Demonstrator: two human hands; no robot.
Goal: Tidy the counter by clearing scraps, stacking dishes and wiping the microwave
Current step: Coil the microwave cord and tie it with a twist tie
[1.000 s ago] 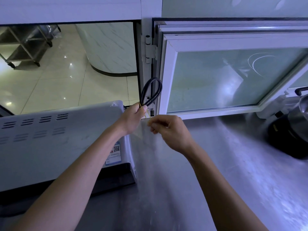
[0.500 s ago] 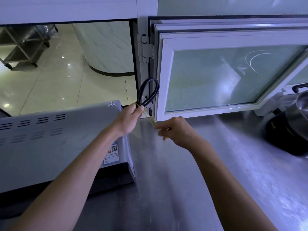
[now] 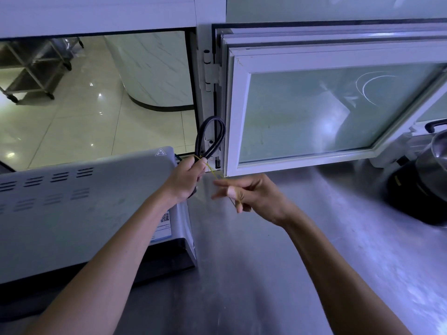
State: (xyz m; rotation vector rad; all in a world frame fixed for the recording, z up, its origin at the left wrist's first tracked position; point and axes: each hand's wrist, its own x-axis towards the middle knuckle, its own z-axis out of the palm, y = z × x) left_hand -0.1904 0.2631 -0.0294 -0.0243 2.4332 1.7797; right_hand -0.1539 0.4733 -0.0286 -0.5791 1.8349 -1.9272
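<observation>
Where the microwave (image 3: 79, 213) sits at the counter's (image 3: 278, 274) left back edge, I see its folded black power cord (image 3: 210, 139) looped up past the microwave's back right corner. Left hand (image 3: 186, 180) is clenched round the cord bundle just below the loop. A yellow rubber band (image 3: 212, 171) runs taut from that bundle to the right hand (image 3: 251, 197), whose fingers are hooked in the band, pulling it right. Behind stands an open white-framed window (image 3: 333, 110). A dark pot (image 3: 425, 184) is at the counter's right edge.
</observation>
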